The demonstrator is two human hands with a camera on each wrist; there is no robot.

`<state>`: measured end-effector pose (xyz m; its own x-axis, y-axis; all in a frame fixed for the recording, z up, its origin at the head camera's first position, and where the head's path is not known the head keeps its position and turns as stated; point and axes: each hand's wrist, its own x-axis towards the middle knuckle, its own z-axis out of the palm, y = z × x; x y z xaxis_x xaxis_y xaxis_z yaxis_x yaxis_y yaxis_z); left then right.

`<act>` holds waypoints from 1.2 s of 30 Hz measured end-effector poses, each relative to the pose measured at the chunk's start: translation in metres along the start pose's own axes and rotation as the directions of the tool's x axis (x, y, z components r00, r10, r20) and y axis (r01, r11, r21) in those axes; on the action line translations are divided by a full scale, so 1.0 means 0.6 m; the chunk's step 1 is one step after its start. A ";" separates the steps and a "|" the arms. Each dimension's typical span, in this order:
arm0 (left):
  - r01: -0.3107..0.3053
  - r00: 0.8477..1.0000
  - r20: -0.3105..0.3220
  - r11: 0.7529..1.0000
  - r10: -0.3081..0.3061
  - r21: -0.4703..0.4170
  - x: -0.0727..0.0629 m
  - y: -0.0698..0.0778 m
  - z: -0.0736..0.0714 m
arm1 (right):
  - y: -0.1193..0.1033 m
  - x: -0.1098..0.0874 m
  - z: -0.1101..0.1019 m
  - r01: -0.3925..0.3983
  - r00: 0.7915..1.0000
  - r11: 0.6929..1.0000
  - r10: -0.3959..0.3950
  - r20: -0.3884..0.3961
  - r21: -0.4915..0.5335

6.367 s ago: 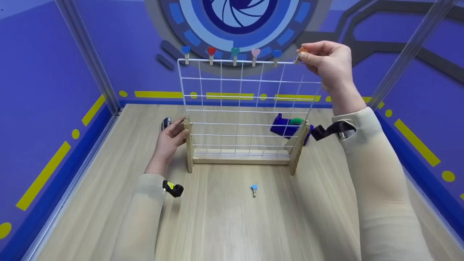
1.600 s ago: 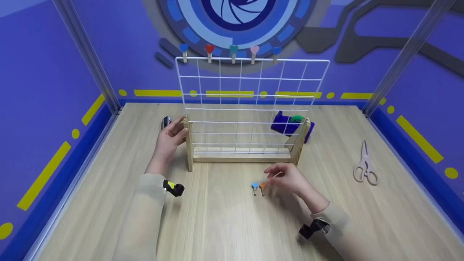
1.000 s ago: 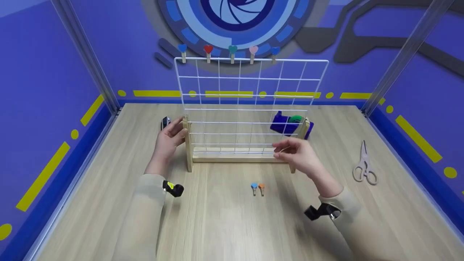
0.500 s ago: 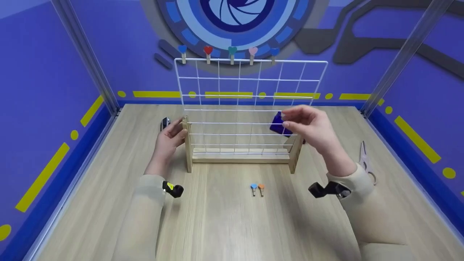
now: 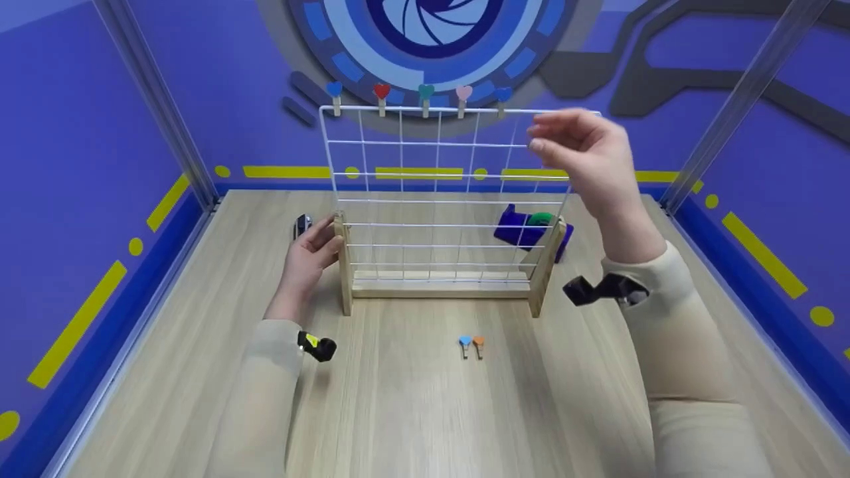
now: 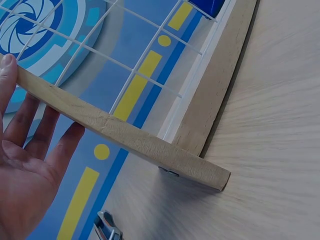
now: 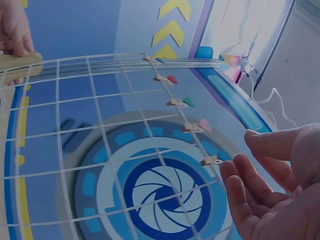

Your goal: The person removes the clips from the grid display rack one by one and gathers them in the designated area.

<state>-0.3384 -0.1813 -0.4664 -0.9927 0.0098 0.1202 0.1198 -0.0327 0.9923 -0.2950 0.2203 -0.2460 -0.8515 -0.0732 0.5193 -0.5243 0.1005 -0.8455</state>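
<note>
Left hand grips wooden post; right hand raised near wire grid, fingers loosely curved, thumb apart

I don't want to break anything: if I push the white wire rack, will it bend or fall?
The white wire rack probably feels stiff, since its wires run straight. It's likely light, being mostly gaps. Pushed up high, it might tip, as it stands tall above its wooden base.

Two clips before the rack
</note>
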 end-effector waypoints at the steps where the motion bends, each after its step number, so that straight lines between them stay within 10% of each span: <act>1: 0.002 1.000 0.000 1.000 -0.002 0.004 0.000 0.000 0.000 | -0.004 0.007 0.000 0.010 1.000 1.000 -0.010 -0.009 0.004; 14: 0.005 1.000 0.000 1.000 -0.005 0.025 -0.001 -0.004 -0.002 | -0.022 0.082 0.012 -0.049 0.998 0.998 0.050 -0.030 0.045; 36: -0.004 1.000 -0.007 1.000 0.004 -0.003 0.004 -0.003 0.000 | -0.021 0.113 0.039 -0.234 0.969 0.926 0.247 0.008 -0.297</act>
<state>-0.3408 -0.1810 -0.4679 -0.9922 0.0027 0.1243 0.1242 -0.0355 0.9916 -0.3461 0.1908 -0.2029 -0.9545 -0.0535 0.2932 -0.2892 0.4045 -0.8676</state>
